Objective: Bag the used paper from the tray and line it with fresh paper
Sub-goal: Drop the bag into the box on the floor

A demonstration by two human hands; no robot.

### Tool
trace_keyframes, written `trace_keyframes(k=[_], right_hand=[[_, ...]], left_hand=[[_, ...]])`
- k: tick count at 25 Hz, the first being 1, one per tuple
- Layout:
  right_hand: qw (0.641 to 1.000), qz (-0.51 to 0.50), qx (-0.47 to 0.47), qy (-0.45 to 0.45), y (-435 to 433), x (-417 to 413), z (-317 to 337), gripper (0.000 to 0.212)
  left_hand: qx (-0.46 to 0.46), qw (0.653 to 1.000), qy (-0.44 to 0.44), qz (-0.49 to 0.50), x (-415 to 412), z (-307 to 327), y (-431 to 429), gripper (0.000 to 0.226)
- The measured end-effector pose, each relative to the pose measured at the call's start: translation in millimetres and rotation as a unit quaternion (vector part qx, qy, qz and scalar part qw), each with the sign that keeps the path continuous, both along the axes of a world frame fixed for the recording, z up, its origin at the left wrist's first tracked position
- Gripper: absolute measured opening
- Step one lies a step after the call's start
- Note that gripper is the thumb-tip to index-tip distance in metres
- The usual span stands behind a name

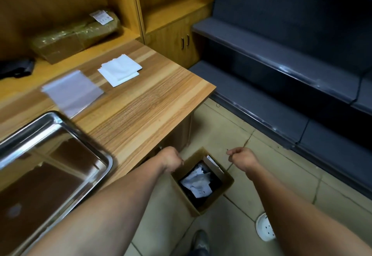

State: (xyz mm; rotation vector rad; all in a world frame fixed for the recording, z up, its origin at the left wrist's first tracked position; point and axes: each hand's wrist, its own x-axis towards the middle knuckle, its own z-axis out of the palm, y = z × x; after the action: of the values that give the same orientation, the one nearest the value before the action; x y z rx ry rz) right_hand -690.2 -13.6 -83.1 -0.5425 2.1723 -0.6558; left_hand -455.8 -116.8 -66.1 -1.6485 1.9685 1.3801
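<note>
Both forearms reached over the box (203, 185); left hand (171, 158) and right hand (241, 158) were clenched, seemingly empty. Bagging looked done; next, fresh paper (120, 69) into the bare tray (100, 155).

tray (60, 127) cut off at left edge, shoe (199, 240) cropped below

I count one shiny steel tray (100, 155), one clear plastic bag (73, 92), one small pile of white paper sheets (120, 72), one brown cardboard box (227, 177) on the floor, and two bare hands.
</note>
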Motion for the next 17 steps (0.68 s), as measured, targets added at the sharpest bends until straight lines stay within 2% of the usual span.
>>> trace_keyframes(k=[4,10,17], right_hand=[[0.999,0.035,-0.013,-0.004,-18,14,27,0.025],[0.993,0.082,-0.019,-0.081,-58,84,79,0.017],[0.977,0.186,-0.065,-0.079,-120,168,147,0.015]], left_hand=[[-0.032,0.996,0.048,0.064,12,19,-10,0.015],[-0.071,0.986,0.099,0.113,57,60,-25,0.01],[-0.137,0.965,0.113,0.193,160,131,-55,0.009]])
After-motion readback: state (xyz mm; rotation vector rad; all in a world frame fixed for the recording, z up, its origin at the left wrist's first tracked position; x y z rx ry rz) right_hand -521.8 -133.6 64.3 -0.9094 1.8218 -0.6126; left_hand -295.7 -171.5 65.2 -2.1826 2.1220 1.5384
